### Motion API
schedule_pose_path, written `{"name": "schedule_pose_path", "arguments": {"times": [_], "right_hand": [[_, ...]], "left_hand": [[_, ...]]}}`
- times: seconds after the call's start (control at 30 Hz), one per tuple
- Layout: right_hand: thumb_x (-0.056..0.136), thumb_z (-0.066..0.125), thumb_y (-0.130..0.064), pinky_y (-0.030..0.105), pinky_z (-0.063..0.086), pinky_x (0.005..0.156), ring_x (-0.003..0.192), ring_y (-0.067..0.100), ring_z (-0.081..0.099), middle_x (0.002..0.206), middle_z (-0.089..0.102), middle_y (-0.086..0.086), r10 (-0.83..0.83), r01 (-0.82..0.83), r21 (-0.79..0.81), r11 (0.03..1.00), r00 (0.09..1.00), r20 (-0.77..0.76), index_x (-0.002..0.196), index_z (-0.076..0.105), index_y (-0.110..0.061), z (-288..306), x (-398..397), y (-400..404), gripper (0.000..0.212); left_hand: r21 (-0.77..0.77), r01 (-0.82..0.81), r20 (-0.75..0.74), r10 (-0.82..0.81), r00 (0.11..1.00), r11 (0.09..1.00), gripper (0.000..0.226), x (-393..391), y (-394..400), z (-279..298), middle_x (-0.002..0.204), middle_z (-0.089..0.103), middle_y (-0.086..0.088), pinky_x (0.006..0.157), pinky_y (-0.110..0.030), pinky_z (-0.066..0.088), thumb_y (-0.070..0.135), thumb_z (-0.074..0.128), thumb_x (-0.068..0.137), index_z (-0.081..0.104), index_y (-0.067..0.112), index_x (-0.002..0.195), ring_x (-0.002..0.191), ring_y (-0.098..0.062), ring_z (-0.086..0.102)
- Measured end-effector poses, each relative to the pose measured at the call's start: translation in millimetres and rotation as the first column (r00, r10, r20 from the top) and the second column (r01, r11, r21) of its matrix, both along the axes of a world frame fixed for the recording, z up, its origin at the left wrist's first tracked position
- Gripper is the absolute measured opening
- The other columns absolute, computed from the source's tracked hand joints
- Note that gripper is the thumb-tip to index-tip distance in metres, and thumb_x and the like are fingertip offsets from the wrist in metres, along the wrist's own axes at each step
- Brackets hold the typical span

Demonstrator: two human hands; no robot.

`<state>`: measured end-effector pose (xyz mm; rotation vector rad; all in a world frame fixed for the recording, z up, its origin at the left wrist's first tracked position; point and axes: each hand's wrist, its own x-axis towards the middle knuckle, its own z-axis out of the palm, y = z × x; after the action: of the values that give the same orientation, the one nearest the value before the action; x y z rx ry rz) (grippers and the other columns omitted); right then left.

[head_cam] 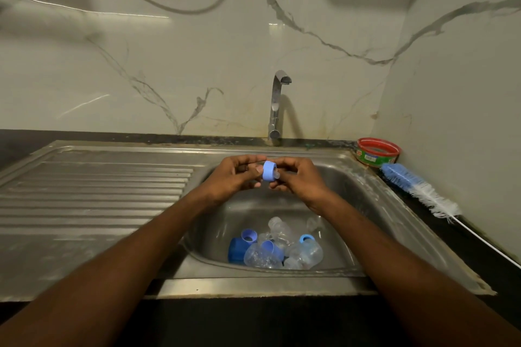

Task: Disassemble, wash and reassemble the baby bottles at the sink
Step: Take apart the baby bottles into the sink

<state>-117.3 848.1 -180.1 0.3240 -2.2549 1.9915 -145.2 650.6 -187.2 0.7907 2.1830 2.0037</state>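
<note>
Here, a blue ring point(269, 170) with its teat is gripped by the left hand point(235, 177) and the right hand point(296, 177) over the sink point(366, 205).

sink point(375, 205): brushed steel, dull sheen, water-spotted; its drainboard point(93, 194) ribbed. tap point(277, 104): polished chrome, mirror-bright. wall point(169, 65): glossy veined marble-look panel. collar ring point(268, 170): matt pale-blue plastic, smooth. bottles point(306, 253) in basin: clear plastic, wet, glinting. brush point(417, 186): blue and white bristles, fuzzy, on thin white wire. tub point(377, 153): glossy printed plastic. counter point(479, 239): dark, matt.
</note>
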Motion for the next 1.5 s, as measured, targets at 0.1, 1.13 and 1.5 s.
{"name": "schedule_pose_path", "arguments": {"times": [0.1, 1.13, 1.5], "right_hand": [[0.093, 0.069, -0.003, 0.030, 0.062, 0.075, 0.082, 0.027, 0.074, 0.104, 0.075, 0.016, 0.049, -0.047, -0.052, 0.998, 0.998, 0.025, 0.116, 0.071, -0.016, 0, 1, 2, 0.027], [0.094, 0.070, -0.028, 0.021, 0.051, 0.072, 0.085, 0.007, 0.064, 0.096, 0.070, -0.009, -0.070, 0.127, 0.353, 0.927, 0.983, -0.170, 0.102, 0.072, -0.024, -7, -7, 3, 0.009], [0.084, 0.081, -0.037, 0.019, 0.054, 0.068, 0.077, 0.004, 0.069, 0.083, 0.075, -0.010, -0.048, 0.133, 0.338, 0.932, 0.968, -0.248, 0.092, 0.078, -0.023, -1, -1, -2, 0.017]], "left_hand": [[0.000, 0.012, -0.027, -0.012, 1.000, 1.000, 0.045, 2, -1, 2, 0.121, 0.072, -0.009, 0.084, -0.031, 0.059, 0.013, 0.070, 0.094, 0.059, 0.013, 0.138, 0.112, -0.025, 0.070], [-0.140, -0.207, -0.178, 0.181, 0.967, 0.968, 0.036, -4, 2, -9, 0.110, 0.069, 0.000, 0.078, -0.031, 0.062, 0.033, 0.059, 0.102, 0.060, 0.019, 0.135, 0.094, -0.015, 0.071], [-0.157, -0.263, -0.234, 0.222, 0.946, 0.952, 0.036, 1, 0, -4, 0.099, 0.069, 0.003, 0.054, -0.019, 0.052, 0.027, 0.064, 0.099, 0.058, 0.029, 0.134, 0.085, -0.013, 0.070]]}}
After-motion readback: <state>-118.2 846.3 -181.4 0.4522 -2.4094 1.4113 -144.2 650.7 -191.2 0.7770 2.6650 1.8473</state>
